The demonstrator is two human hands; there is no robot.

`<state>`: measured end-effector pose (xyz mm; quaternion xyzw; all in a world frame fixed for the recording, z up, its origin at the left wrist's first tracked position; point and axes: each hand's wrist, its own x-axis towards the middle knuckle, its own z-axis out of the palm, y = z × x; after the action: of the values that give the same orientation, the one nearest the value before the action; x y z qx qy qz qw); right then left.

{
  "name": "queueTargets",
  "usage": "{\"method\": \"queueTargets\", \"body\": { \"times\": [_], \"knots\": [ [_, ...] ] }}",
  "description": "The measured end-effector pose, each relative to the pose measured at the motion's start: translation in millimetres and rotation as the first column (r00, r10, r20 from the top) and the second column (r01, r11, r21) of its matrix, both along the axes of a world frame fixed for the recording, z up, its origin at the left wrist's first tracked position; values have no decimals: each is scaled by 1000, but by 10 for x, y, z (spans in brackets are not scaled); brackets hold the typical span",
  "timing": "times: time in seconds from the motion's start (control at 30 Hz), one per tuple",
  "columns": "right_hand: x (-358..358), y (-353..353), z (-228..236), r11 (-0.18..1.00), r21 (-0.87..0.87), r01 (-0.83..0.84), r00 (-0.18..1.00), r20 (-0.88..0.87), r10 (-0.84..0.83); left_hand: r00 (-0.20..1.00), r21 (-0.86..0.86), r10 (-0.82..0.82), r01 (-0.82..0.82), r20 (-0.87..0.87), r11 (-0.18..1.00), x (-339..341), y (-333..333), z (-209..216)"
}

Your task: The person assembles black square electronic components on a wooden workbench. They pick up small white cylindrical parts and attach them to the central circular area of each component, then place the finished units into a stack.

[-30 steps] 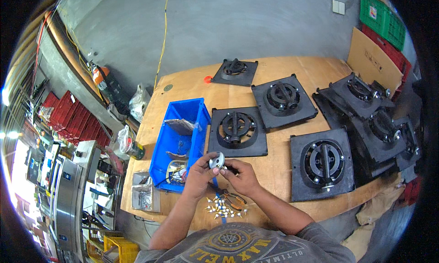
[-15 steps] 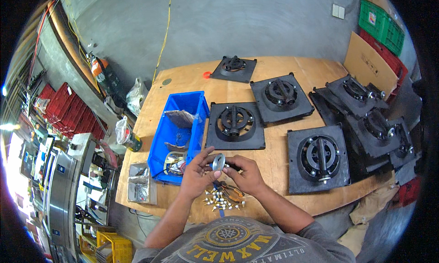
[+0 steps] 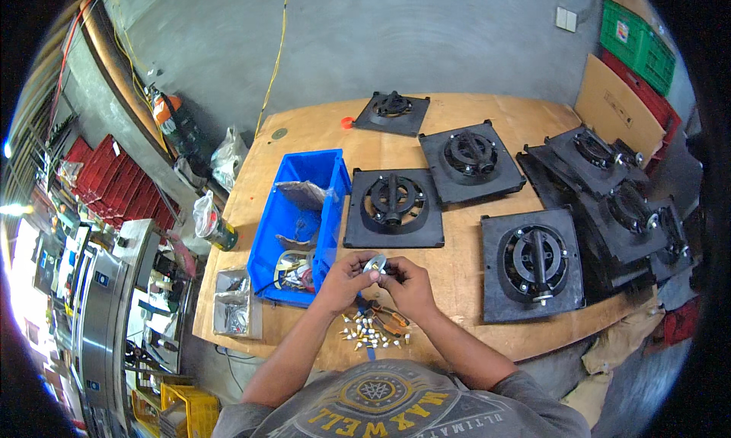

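Note:
Both hands meet over the near middle of the table, closed around a small round silver metal disc (image 3: 375, 263). My left hand (image 3: 346, 276) grips its left side, fingers curled and thumb in front. On the other side my right hand (image 3: 408, 287) pinches the disc's edge; whether it also holds a smaller part is hidden by the fingers. Just below lie several small white-and-brass fittings (image 3: 369, 334) in a loose heap. Orange-handled pliers (image 3: 393, 321) rest beside them. Beyond the hands sits a black square burner plate (image 3: 393, 232) with a ring and bar on it.
A blue bin (image 3: 263, 255) with cables and parts stands left of my hands, next to a small grey box (image 3: 247, 331) of metal pieces. More black burner plates (image 3: 499, 308) lie to the right and back, some stacked. A red round piece (image 3: 347, 123) lies far back.
My left fingers, raised and spread before, have curled in around the disc. The disc has tilted and shifted slightly away from me, and both hands have drawn closer together.

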<state>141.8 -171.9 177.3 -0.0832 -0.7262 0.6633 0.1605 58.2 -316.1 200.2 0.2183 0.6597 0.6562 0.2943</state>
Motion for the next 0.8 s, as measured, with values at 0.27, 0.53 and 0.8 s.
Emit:
{"method": "queueTargets", "body": {
  "times": [0.27, 0.53, 0.8],
  "knots": [
    [-694, 148, -1264, 891, -364, 271, 961, 154, -229, 786, -95, 38, 26, 617, 995, -780, 637, -1309],
    [-1387, 325, -1693, 762, -453, 464, 886, 253, -389, 778, -305, 220, -38, 589, 952, -1211, 1049, -1325],
    [-1577, 372, -1643, 623, -602, 500, 866, 327, -379, 750, -272, 100, 111, 654, 956, -1470, 1143, -1299]
  ]
}}
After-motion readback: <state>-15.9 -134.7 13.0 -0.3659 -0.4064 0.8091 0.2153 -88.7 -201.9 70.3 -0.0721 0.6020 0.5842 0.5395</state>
